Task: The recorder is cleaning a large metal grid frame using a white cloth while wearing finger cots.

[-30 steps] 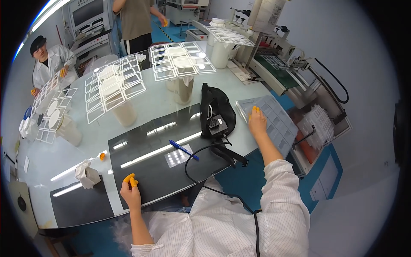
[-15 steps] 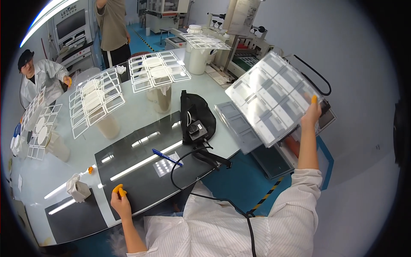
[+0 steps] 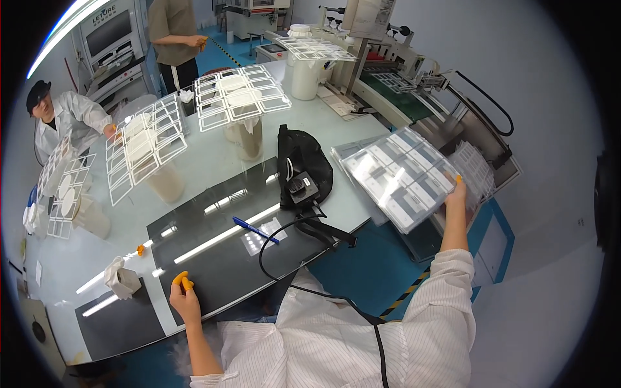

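My right hand [image 3: 455,192], with a yellow finger cot showing, grips the right edge of a clear plastic tray [image 3: 396,178] that carries a grid of grey and white rectangles. The tray is tilted over the right edge of the table. Another grey tray [image 3: 346,154] lies partly beneath it, mostly hidden. My left hand [image 3: 185,299] rests at the front edge of a black mat [image 3: 213,239]. Its yellow-capped fingertips are drawn together, with nothing visible between them. To its right on the mat lie a blue pen [image 3: 255,230] and a clear sheet of small round dots [image 3: 257,242].
A black pouch [image 3: 310,155] with a device and cable sits on the mat. White grid frames [image 3: 242,97] stand on several tubs beyond. A crumpled white wrapped block [image 3: 121,278] is at left. Two people stand across the table; a machine [image 3: 414,103] is at far right.
My right hand has lowered the tray, bringing it flatter above the grey one. The left hand has barely moved. The standing person's arm has come down.
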`<state>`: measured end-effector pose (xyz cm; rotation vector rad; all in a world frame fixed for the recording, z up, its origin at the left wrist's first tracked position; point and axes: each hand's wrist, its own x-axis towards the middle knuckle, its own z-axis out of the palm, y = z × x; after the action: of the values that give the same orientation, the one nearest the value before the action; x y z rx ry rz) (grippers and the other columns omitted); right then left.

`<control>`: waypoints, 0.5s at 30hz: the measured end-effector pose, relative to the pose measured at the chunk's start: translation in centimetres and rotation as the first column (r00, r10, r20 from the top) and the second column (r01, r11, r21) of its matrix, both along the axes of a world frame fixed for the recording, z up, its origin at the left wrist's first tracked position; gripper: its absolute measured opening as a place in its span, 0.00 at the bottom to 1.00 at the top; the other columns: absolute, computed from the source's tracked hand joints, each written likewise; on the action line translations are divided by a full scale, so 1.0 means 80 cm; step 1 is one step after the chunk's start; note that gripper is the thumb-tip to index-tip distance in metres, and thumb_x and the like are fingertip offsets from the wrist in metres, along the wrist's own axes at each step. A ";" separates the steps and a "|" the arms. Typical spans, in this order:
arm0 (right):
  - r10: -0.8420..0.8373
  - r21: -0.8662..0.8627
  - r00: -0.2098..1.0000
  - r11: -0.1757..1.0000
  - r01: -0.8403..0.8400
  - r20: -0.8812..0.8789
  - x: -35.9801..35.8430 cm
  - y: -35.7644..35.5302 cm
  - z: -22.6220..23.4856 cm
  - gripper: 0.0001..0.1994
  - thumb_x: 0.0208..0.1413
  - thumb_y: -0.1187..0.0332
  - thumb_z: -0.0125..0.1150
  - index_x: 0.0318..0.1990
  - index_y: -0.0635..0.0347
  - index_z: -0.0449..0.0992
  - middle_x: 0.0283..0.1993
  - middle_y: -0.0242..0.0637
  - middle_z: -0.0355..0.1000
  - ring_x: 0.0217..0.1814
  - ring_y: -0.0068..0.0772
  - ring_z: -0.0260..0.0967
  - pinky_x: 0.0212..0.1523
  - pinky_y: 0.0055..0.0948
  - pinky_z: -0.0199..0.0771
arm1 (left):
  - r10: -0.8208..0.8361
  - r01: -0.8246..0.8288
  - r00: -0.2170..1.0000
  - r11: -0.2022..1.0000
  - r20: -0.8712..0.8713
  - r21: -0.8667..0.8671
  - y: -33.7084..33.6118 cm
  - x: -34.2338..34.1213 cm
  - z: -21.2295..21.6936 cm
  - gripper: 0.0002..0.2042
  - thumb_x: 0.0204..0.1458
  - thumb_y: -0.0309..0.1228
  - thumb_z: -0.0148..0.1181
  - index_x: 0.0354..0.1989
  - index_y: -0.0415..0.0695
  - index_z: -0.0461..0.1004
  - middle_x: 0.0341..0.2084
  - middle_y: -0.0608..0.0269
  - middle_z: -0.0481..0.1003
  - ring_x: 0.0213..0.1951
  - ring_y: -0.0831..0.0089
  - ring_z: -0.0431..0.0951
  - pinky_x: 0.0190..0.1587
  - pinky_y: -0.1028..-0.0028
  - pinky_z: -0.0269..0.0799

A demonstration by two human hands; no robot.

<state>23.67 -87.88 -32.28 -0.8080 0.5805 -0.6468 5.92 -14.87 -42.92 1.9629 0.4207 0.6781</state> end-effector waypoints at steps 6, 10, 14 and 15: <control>0.224 -0.115 0.950 0.961 -0.253 -0.219 0.047 -0.063 0.038 0.19 0.57 0.59 0.41 0.47 0.66 0.67 0.39 0.50 0.72 0.39 0.50 0.70 0.42 0.45 0.71 | 0.016 -0.015 0.999 1.000 -0.050 0.026 0.007 0.000 -0.007 0.09 0.51 0.21 0.47 0.39 0.36 0.72 0.22 0.64 0.71 0.24 0.80 0.68 0.27 0.82 0.62; 0.155 -0.365 0.904 0.878 -0.310 -0.398 0.104 -0.053 0.049 0.16 0.54 0.62 0.50 0.43 0.66 0.70 0.32 0.44 0.74 0.33 0.44 0.71 0.38 0.37 0.71 | 0.062 -0.056 0.997 0.991 -0.044 0.118 0.008 -0.007 -0.005 0.09 0.50 0.21 0.48 0.38 0.36 0.73 0.22 0.64 0.71 0.23 0.80 0.68 0.27 0.82 0.62; -0.206 -0.816 0.825 0.395 -0.421 -0.526 0.151 -0.060 0.064 0.23 0.46 0.62 0.61 0.46 0.69 0.67 0.34 0.44 0.72 0.37 0.39 0.69 0.40 0.29 0.67 | 0.070 -0.052 0.994 0.980 -0.087 0.192 0.003 0.001 -0.003 0.10 0.48 0.19 0.48 0.38 0.35 0.72 0.22 0.62 0.71 0.23 0.79 0.68 0.27 0.81 0.63; -0.194 -0.815 0.827 0.390 -0.429 -0.528 0.159 -0.050 0.061 0.23 0.46 0.62 0.61 0.46 0.69 0.67 0.34 0.44 0.72 0.37 0.39 0.69 0.40 0.29 0.67 | 0.084 -0.066 0.992 0.979 -0.089 0.193 0.000 0.002 -0.002 0.10 0.48 0.19 0.48 0.38 0.35 0.72 0.22 0.62 0.71 0.23 0.79 0.68 0.27 0.81 0.63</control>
<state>36.38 -91.87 -27.41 -2.1869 0.6493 -0.5552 6.06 -14.85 -43.05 2.1765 0.5073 0.6938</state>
